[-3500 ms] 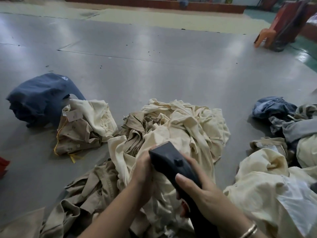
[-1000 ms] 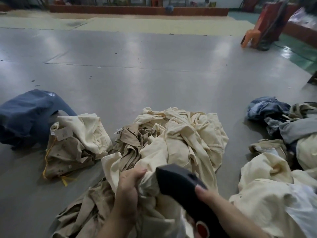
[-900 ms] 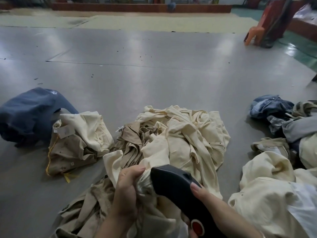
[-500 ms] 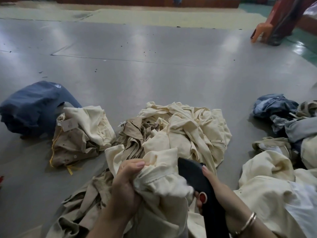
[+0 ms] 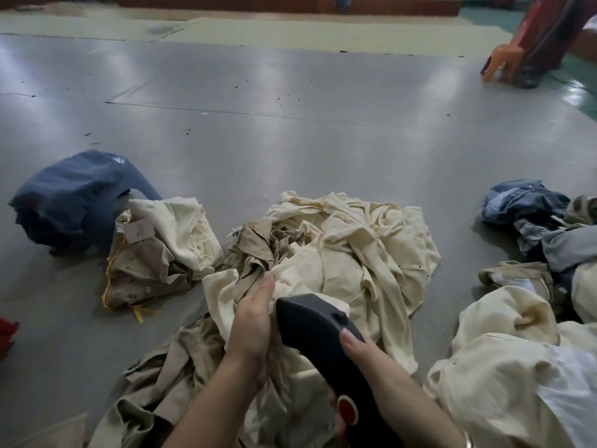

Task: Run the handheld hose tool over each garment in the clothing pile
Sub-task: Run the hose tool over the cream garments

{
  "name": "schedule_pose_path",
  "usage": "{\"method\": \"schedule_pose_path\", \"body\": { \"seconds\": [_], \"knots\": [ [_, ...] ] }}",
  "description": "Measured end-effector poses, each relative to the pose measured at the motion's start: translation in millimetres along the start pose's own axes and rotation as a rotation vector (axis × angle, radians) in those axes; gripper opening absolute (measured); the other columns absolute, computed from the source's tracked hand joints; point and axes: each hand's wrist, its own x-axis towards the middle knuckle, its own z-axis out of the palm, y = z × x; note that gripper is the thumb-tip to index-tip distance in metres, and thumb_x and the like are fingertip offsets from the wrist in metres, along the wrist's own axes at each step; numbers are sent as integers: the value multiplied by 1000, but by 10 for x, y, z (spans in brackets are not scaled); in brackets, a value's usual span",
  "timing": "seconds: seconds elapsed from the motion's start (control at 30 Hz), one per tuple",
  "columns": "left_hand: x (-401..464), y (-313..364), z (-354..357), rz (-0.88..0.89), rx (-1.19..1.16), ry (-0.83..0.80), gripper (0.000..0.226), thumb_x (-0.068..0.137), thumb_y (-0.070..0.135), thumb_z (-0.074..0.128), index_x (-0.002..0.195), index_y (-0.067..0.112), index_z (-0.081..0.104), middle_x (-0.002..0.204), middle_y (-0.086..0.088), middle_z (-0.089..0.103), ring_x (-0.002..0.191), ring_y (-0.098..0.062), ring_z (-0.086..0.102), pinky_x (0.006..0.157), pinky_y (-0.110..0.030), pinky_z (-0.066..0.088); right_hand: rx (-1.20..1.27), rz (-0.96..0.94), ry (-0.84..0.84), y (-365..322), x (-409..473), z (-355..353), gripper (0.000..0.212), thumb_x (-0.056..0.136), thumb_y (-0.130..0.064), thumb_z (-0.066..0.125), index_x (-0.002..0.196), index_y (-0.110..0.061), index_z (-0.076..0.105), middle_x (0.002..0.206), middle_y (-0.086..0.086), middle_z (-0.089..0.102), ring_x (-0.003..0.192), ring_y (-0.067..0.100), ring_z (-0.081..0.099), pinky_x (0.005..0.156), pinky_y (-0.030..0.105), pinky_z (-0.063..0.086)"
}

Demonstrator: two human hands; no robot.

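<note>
L hand (image 5: 250,331) grips a bunched fold of the cream garment (image 5: 352,263) atop the clothing pile (image 5: 290,302) at the floor's (image 5: 290,140) near edge, mid-width. R hand (image 5: 365,376) is wrapped round the black hose tool (image 5: 316,331), whose head presses the fabric just beside the L fingers.

Risks, as I judge: head so close to the L fingers could catch them; bunched cloth means folds get missed; tan layers underneath may be skipped.

No containers in view. Other heaps lie loose: blue and cream/tan bundles twd the L edge, mixed pile (image 5: 533,286) at the R edge.
</note>
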Motion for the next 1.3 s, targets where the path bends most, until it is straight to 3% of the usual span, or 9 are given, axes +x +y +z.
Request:
{"method": "schedule_pose_path", "body": {
  "seconds": [0.1,0.2,0.43,0.63,0.77,0.93,1.1,1.2,1.3],
  "knots": [
    [-29,-2,-1,18,-25,-104,40,86,46,52,85,15,77,85,-13,73,76,-26,71,67,-34,53,27,44,-32,50,9,-123,63,72,-74,58,113,-26,58,75,9,66,61,24,64,57,33,53],
    [-91,-23,20,13,-86,-207,38,81,44,58,81,11,77,80,-14,71,70,-24,69,58,-30,55,225,178,132,9,94,-227,61,76,-62,60,115,-15,55,64,13,59,48,25,58,43,29,46],
    [-60,87,-50,-62,-199,-166,58,77,44,64,107,-5,67,108,-28,65,100,-43,64,93,-51,50,352,210,214,-14,128,-455,61,71,-61,63,91,-3,63,56,11,54,42,21,52,43,26,46],
    [-114,64,18,47,-59,-184,32,78,42,57,64,17,73,68,-7,65,63,-20,63,60,-32,50,27,25,84,45,225,-225,43,89,-44,57,77,-4,48,76,22,56,49,7,57,48,7,39],
    [-65,64,-96,-26,-205,-283,32,72,42,68,72,10,72,71,-12,63,62,-25,60,59,-32,49,176,147,7,87,177,-231,65,76,-56,53,110,0,53,61,15,59,44,24,58,42,28,48],
    [-150,8,-51,104,-211,-470,32,63,45,77,70,15,69,66,-4,62,64,-18,61,61,-29,51,256,278,206,229,410,-391,51,83,-56,59,65,-10,70,54,8,58,43,19,55,43,28,45],
    [-10,93,-85,138,-336,-428,32,77,41,69,87,11,72,85,-11,69,85,-26,66,77,-35,54,304,101,480,260,421,-606,40,92,-46,56,113,-12,61,79,23,65,59,35,64,48,28,49],
    [293,181,-203,280,250,-291,30,90,41,56,108,19,64,102,9,71,107,-23,60,82,-22,51,375,-44,493,203,341,-703,46,86,-50,60,113,-14,60,58,10,56,39,19,53,38,26,46],
    [521,-146,-418,182,968,-203,85,81,52,66,149,20,26,148,8,34,139,-17,31,111,-34,32,280,-153,428,64,192,-603,61,66,-62,66,110,-20,61,57,4,60,42,16,55,39,28,48]
  ]
}}
